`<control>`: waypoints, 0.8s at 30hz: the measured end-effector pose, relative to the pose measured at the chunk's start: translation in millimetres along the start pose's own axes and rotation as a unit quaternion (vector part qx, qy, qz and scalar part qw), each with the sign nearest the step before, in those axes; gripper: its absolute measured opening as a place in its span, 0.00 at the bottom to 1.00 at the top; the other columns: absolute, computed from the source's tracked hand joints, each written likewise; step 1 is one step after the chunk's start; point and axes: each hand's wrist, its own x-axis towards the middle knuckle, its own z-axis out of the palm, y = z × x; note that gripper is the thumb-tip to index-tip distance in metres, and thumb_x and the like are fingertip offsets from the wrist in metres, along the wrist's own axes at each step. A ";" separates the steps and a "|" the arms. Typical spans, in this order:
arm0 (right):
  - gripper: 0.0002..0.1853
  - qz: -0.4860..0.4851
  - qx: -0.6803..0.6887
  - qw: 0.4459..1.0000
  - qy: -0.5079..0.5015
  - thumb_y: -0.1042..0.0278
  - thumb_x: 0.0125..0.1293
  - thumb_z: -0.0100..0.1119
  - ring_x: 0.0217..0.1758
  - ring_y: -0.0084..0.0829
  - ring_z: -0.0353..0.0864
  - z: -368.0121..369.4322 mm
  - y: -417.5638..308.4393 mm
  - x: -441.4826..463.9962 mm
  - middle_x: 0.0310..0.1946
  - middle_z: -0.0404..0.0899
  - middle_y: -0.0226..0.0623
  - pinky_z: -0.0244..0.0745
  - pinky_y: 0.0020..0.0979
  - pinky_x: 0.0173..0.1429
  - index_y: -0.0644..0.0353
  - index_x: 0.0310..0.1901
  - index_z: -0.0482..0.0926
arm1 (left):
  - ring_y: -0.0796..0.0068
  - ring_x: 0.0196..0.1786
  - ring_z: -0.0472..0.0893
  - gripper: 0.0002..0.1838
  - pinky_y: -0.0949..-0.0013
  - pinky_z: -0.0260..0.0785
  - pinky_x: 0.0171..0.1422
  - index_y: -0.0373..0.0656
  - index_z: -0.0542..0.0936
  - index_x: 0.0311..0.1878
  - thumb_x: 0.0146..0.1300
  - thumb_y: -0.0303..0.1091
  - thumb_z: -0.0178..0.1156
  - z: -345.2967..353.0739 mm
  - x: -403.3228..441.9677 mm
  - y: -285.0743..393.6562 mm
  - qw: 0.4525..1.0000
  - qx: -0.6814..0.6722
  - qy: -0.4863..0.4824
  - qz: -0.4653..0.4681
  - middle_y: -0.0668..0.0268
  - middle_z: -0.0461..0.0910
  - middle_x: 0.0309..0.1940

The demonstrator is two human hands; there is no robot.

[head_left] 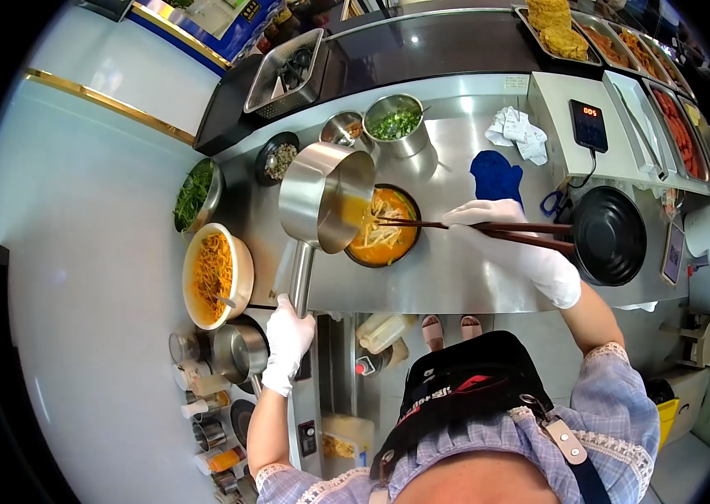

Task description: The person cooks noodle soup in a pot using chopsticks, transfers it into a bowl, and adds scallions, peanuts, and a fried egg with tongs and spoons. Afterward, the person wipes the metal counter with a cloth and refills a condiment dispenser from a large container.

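Observation:
Gloved in white, my left hand (289,343) is closed round the handle of a steel saucepan (303,200). The pan is tilted to the right, with orange broth at its lip, over the left side of a black bowl (418,238). Orange soup and pale noodles (388,220) fill that bowl. My right hand (514,239), also white-gloved, grips long dark chopsticks (422,223) whose tips are at the noodles. Right of that hand stands an empty black bowl (609,235).
Left of the saucepan are a bowl of orange shreds (241,267), a bowl of greens (214,202) and a small black bowl (267,160). Behind are a pot of chopped greens (397,126), a blue cloth (496,176) and a white cloth (518,133).

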 end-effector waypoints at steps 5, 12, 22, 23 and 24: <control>0.08 0.005 -0.012 0.998 0.062 0.77 0.60 0.61 0.41 0.37 0.85 -0.4 8.4 -17.0 0.39 0.84 0.43 0.79 0.28 0.46 0.61 0.42 0.82 | 0.45 0.33 0.81 0.19 0.52 0.75 0.40 0.34 0.68 0.45 0.53 0.31 0.61 6.1 -10.9 2.2 0.996 0.047 0.074 0.035 0.43 0.79 0.29; 0.11 -0.030 -0.007 0.999 0.025 0.73 0.63 0.60 0.46 0.36 0.83 26.9 47.4 -7.9 0.44 0.82 0.43 0.76 0.27 0.51 0.63 0.47 0.80 | 0.45 0.31 0.81 0.21 0.52 0.75 0.38 0.33 0.67 0.48 0.53 0.29 0.61 5.3 -22.8 5.2 0.990 0.072 0.110 0.057 0.43 0.79 0.29; 0.10 -0.023 0.003 1.000 0.008 0.75 0.62 0.61 0.45 0.39 0.83 56.4 59.8 -22.6 0.44 0.82 0.43 0.78 0.29 0.50 0.61 0.45 0.81 | 0.45 0.29 0.81 0.18 0.53 0.75 0.35 0.35 0.68 0.47 0.54 0.29 0.60 3.9 -34.2 15.4 0.986 0.038 0.158 0.033 0.46 0.79 0.25; 0.10 -0.032 0.009 0.999 0.006 0.75 0.62 0.61 0.45 0.38 0.83 56.8 59.7 -24.2 0.44 0.82 0.43 0.78 0.29 0.50 0.61 0.45 0.81 | 0.45 0.29 0.81 0.18 0.52 0.75 0.34 0.36 0.68 0.47 0.55 0.29 0.60 4.8 -34.6 16.6 0.986 0.031 0.164 0.028 0.46 0.79 0.25; 0.10 -0.042 0.013 0.999 0.003 0.75 0.62 0.61 0.45 0.38 0.83 56.7 53.3 -22.8 0.44 0.82 0.43 0.77 0.29 0.50 0.61 0.45 0.81 | 0.45 0.30 0.81 0.17 0.51 0.75 0.35 0.37 0.69 0.47 0.55 0.29 0.60 6.1 -34.3 16.9 0.986 0.024 0.163 0.023 0.47 0.80 0.26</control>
